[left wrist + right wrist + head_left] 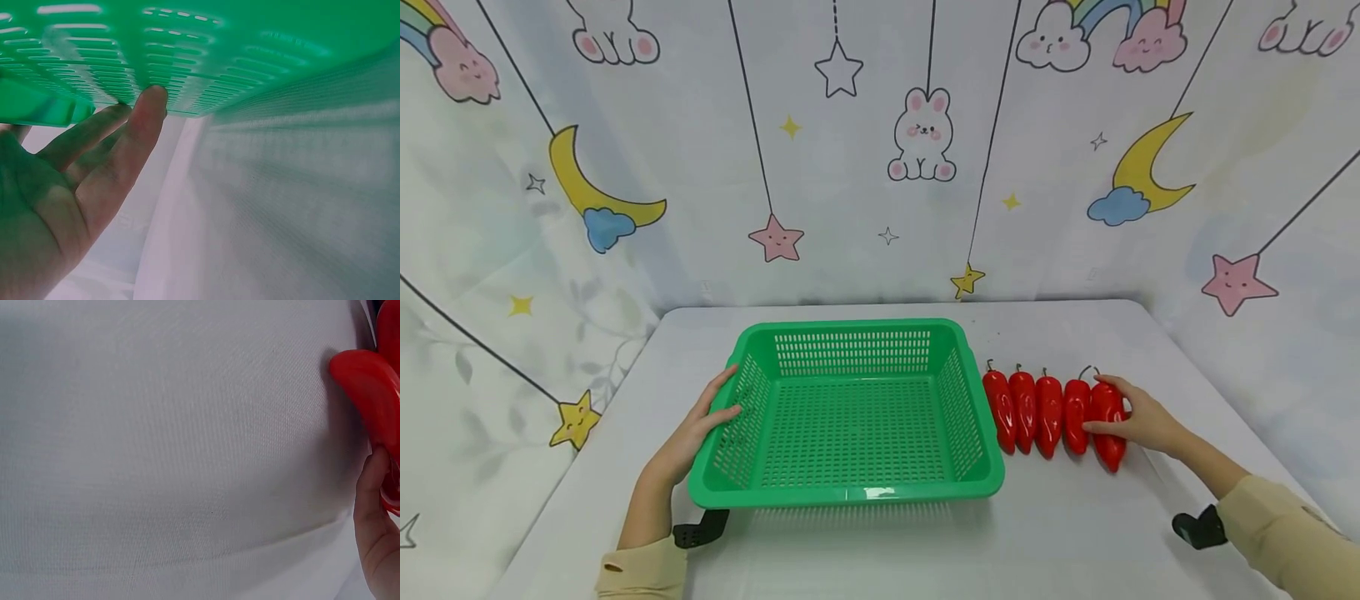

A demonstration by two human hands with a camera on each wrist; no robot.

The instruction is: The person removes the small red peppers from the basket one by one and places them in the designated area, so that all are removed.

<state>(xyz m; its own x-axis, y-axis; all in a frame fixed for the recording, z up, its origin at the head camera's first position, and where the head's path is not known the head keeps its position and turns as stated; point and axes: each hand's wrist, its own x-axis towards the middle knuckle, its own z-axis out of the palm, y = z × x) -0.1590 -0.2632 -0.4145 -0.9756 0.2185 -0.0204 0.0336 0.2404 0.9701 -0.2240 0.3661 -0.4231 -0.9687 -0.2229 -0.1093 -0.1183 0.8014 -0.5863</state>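
Note:
A green plastic basket (850,498) with slotted walls stands on the table, and nothing lies inside it. My left hand (688,442) holds its left rim, thumb and a finger showing over the edge; in the left wrist view, fingers (147,115) touch the slotted wall from outside. To the basket's right, several glossy red peppers (1048,417) lie side by side, stems pointing away from me. My right hand (1146,423) grips the rightmost red pepper (1108,450), thumb on its left side and fingers near its stem. The right wrist view shows that pepper (369,394) only partly.
A white cloth covers the table (880,558). Behind it hangs a patterned curtain (850,183) with stars, moons and rabbits. Black straps with a device sit near both wrists, the left one (702,530) below the basket's corner and the right one (1199,528) by the sleeve.

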